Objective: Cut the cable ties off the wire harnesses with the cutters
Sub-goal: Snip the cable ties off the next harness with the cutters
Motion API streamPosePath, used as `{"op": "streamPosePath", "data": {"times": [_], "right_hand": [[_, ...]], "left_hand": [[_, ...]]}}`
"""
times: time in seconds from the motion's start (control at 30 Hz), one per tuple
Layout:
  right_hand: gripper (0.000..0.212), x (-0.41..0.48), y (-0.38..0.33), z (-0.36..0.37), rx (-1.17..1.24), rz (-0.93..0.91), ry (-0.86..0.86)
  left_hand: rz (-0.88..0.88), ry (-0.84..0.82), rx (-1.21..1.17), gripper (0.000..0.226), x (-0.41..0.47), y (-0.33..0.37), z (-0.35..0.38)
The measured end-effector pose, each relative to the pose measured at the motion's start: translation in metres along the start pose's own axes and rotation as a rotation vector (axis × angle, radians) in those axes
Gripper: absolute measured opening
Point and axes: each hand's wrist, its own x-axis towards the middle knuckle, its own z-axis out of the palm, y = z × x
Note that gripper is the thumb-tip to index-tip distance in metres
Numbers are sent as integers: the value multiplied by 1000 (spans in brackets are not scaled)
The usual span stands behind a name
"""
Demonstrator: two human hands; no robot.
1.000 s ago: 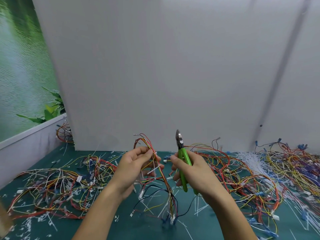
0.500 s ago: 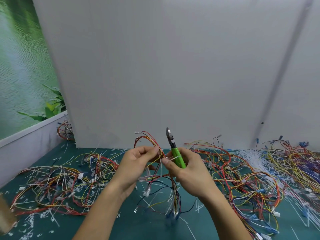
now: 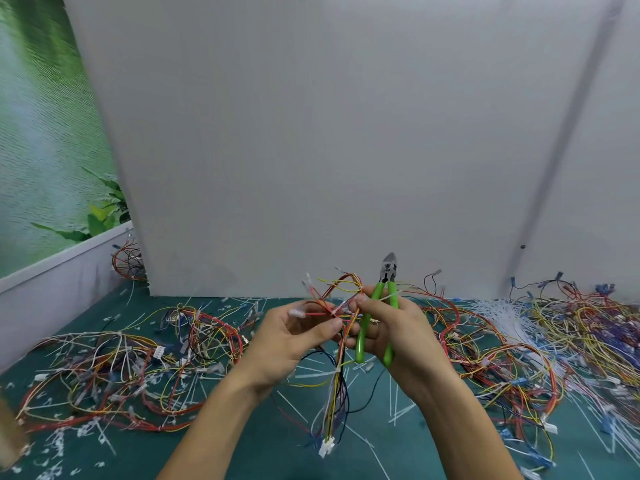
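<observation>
My left hand (image 3: 294,337) pinches a harness (image 3: 336,362), my right hand (image 3: 398,327) grips the cutters (image 3: 362,337) nose-up. Cut ties (image 3: 398,410) litter the table (image 3: 242,445) — heaped harnesses (image 3: 114,375) look untrimmed.

A workshop bench given over to hand work on wiring is shown: a teal worktop (image 3: 242,448) is strewn with tangled heaps of multicoloured wire harnesses (image 3: 114,375), and snipped white cable-tie offcuts (image 3: 59,441) are scattered among them. A loose sheaf of white cable ties (image 3: 502,313) is laid near the right-hand heap, and green-handled cutters (image 3: 388,271) are held above the worktop. The bench is closed off behind by plain grey partition panels (image 3: 311,133), with a printed foliage backdrop (image 3: 41,133) at the left.
</observation>
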Motion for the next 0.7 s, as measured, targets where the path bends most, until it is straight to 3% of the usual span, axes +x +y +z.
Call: {"op": "streamPosePath", "data": {"times": [0.23,0.5,0.7], "right_hand": [[12,-1,-2,1,69,18,-26],[39,-1,1,2,146,-6,-95],[32,-3,1,7,149,-19,-71]], "left_hand": [[5,117,-135,36,2,-10,20],[-4,114,-239,26,1,-10,19],[-59,97,-370,19,0,-8,26]]}}
